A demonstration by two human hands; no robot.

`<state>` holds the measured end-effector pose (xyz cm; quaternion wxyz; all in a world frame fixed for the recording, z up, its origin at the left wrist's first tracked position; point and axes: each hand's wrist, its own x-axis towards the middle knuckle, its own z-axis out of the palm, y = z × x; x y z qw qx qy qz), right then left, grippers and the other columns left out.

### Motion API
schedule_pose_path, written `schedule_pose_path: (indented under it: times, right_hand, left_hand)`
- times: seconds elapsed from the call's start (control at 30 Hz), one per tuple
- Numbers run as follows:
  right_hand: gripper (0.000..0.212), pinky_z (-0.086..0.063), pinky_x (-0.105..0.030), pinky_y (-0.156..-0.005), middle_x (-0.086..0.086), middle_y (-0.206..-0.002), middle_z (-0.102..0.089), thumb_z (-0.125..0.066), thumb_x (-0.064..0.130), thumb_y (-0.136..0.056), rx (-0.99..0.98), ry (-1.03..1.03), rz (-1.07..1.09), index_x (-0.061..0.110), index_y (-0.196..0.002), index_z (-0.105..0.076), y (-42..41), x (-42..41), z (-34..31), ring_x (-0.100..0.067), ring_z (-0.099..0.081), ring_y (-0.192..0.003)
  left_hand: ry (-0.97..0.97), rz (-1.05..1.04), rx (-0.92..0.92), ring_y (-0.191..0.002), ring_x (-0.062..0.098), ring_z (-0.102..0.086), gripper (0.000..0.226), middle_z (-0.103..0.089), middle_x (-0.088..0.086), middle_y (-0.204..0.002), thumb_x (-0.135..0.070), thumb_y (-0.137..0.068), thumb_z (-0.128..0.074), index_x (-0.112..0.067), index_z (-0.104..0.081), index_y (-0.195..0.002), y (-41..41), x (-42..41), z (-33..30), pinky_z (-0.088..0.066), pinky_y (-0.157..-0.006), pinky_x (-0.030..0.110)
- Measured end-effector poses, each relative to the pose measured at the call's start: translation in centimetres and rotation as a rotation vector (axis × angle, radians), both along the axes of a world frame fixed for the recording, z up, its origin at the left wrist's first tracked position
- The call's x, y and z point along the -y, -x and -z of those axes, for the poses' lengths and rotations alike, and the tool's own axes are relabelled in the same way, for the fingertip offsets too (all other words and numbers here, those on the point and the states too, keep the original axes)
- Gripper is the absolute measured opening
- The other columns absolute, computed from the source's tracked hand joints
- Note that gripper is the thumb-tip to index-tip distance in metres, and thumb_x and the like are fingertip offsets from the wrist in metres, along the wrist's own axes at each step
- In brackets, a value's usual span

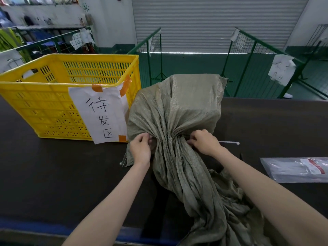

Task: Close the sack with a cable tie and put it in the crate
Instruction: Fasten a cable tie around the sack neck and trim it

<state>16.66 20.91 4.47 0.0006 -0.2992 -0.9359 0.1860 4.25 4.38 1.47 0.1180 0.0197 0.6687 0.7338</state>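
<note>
A grey-green woven sack (179,107) lies on the dark table, its boxy filled end pointing away and its long loose mouth trailing toward me. The fabric is gathered into a tight neck between my hands. My left hand (141,148) pinches the left side of that neck. My right hand (204,142) grips the right side, and a white cable tie (229,142) sticks out to the right from under its fingers. Whether the tie runs around the neck is hidden. The yellow slatted crate (53,107) stands just left of the sack, open at the top.
A white paper sign with handwriting (101,112) is taped to the crate's near corner. A clear plastic packet of cable ties (298,169) lies at the table's right edge. Green wire fences (248,50) and a roller shutter stand beyond the table.
</note>
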Motion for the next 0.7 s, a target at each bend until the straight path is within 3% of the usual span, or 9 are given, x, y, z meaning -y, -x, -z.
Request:
schedule_pose_path:
  times: [0.2, 0.43, 0.57, 0.7]
  right_hand:
    - [0.037, -0.043, -0.04, -0.083, -0.018, -0.113, -0.057, -0.054, 0.041, -0.092, 0.071, -0.207, 0.012, 0.009, -0.108, -0.061, -0.9, -1.0, -1.9, -0.04, -0.056, -0.105]
    - [0.032, -0.032, -0.038, -0.093, -0.011, -0.11, -0.067, -0.056, 0.04, -0.089, 0.094, -0.585, 0.022, 0.011, -0.104, -0.063, -0.9, -1.8, -3.8, -0.03, -0.053, -0.113]
    - [0.026, -0.034, -0.039, -0.093, -0.014, -0.115, -0.064, -0.054, 0.029, -0.091, 0.103, -0.576, 0.07, 0.008, -0.106, -0.06, -0.9, -1.7, -5.4, -0.033, -0.053, -0.114]
    - [0.017, -0.04, -0.037, -0.077, -0.016, -0.108, -0.06, -0.052, 0.015, -0.089, 0.06, -0.372, 0.124, 0.006, -0.102, -0.059, -0.8, -2.0, -6.9, -0.037, -0.057, -0.101]
  left_hand:
    - [0.015, -0.041, -0.135, -0.071, 0.01, -0.062, 0.023, -0.066, -0.001, -0.073, -0.016, -0.093, -0.057, -0.022, -0.07, -0.076, 1.3, 1.1, -1.4, -0.054, -0.07, 0.029]
    - [0.037, 0.046, -0.333, -0.079, 0.018, -0.065, 0.018, -0.068, -0.002, -0.079, -0.022, -0.094, -0.057, -0.017, -0.072, -0.085, 1.6, 0.3, -3.8, -0.056, -0.076, 0.036]
    - [-0.022, 0.04, -0.34, -0.075, 0.01, -0.061, 0.024, -0.068, -0.003, -0.079, -0.016, -0.096, -0.052, -0.017, -0.069, -0.079, 1.7, -1.0, -4.9, -0.052, -0.067, 0.026]
    - [0.029, 0.124, -0.411, -0.083, 0.008, -0.065, 0.021, -0.073, -0.004, -0.08, -0.021, -0.096, -0.053, -0.018, -0.069, -0.083, 1.6, -2.0, -5.4, -0.049, -0.082, 0.027]
